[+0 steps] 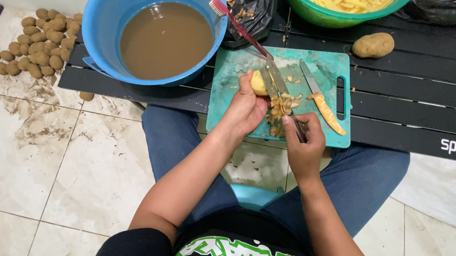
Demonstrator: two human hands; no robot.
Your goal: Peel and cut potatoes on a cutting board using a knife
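My left hand [246,109] is wrapped around a half-peeled potato [258,83], holding it over the middle of the teal cutting board [334,66]. My right hand [304,145] is closed tight on the handle of a peeler [280,91], its blade resting against the potato. A small heap of peels [281,108] lies on the board under my hands, and one knife [321,98] with a yellow handle rests near the board's right edge. By my judgement much is done: the green bowl [341,19] at the table's far edge is full of cut strips. One whole potato [373,45] waits on the table, and dozens more sit in a pile [33,44] on the floor. One blue basin [109,22] holds brown water, with a red toothbrush [234,23] leaning on its rim.
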